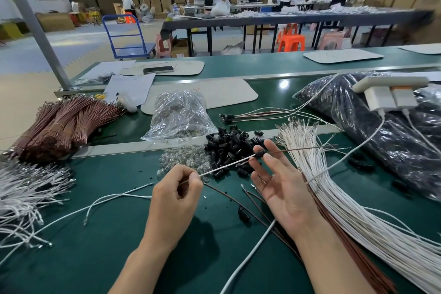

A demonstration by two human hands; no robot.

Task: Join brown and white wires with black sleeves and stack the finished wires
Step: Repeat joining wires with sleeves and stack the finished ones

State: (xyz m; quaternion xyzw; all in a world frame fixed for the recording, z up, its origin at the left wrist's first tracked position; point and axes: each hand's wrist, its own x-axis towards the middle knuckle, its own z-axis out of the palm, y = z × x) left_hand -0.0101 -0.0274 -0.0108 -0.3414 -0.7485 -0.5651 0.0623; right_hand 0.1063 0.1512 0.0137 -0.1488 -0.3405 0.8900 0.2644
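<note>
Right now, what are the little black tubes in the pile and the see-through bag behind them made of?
The black sleeves look like plastic or rubber: dull black with faint glints on their round walls. The see-through bag looks like thin glossy plastic film: crumpled, shining white along its creases.

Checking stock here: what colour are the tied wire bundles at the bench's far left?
The tied wire bundles are reddish brown, clearest in the head view.

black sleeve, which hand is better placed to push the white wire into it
Left: the left hand pinches the white wire, its tip close to the black sleeve that the right hand holds.
</note>
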